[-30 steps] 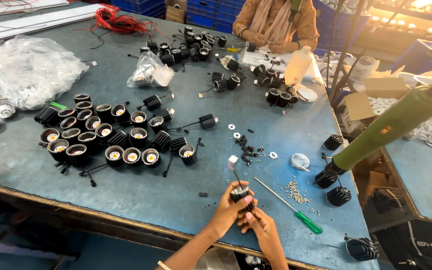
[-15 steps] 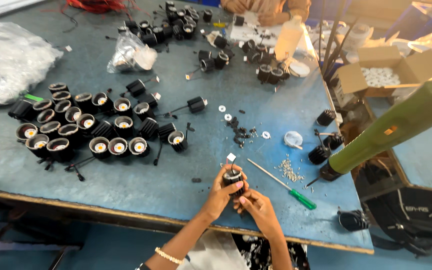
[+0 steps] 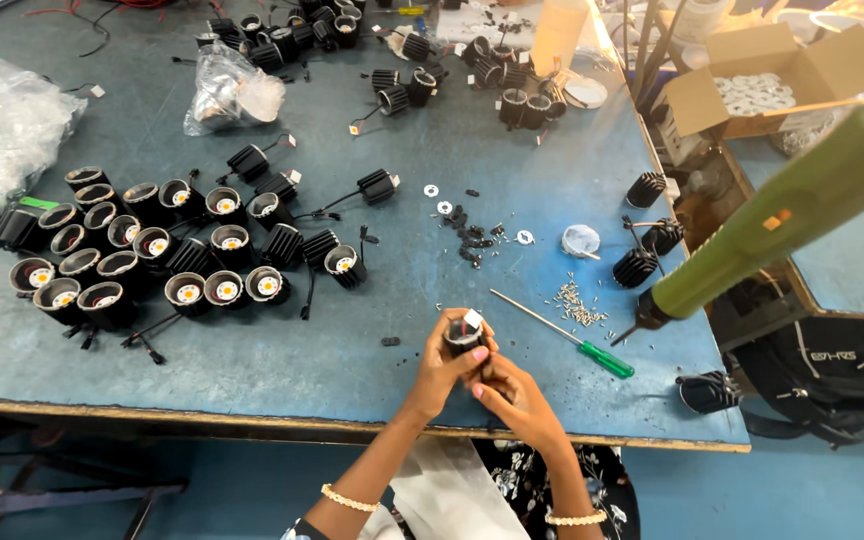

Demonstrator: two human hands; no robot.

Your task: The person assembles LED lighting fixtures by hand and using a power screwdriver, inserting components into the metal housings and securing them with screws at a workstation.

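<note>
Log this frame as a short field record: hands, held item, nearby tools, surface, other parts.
left hand: grips a small black finned lamp housing from the left
right hand: fingers on the same housing, from below right
nearest tool: green-handled screwdriver, lying flat on the table
hanging tool: green power driver, at right, above the table edge
surface: blue worktable
other parts: cluster of black housings at left; small screws near the screwdriver

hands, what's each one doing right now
Left hand: closed on the black finned lamp housing.
Right hand: fingers on the same housing from below.
</note>
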